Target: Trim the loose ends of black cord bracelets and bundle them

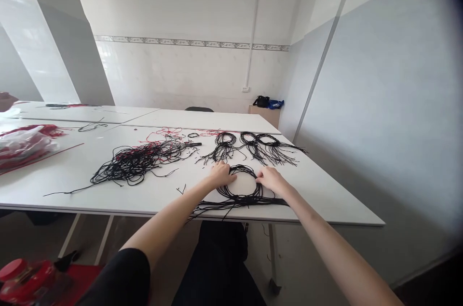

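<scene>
A coil of thin black cords [241,196] lies in a ring near the table's front edge, its loose ends spreading to both sides. On the ring's left side my left hand [221,175] is closed, fingers curled over the cords. My right hand [270,179] pinches the ring's right side between thumb and fingers. Just beyond my hands lie several similar black cord loops [224,139] with trailing ends. To the left spreads a large tangled heap of black cords [135,161], a few red strands among them.
The white table [325,195] ends close in front of me. A clear plastic bag [27,142] with red cords lies at the far left, and a person's hand [6,101] shows beyond it. A red-lidded jar [14,270] stands below, lower left. A wall is on the right.
</scene>
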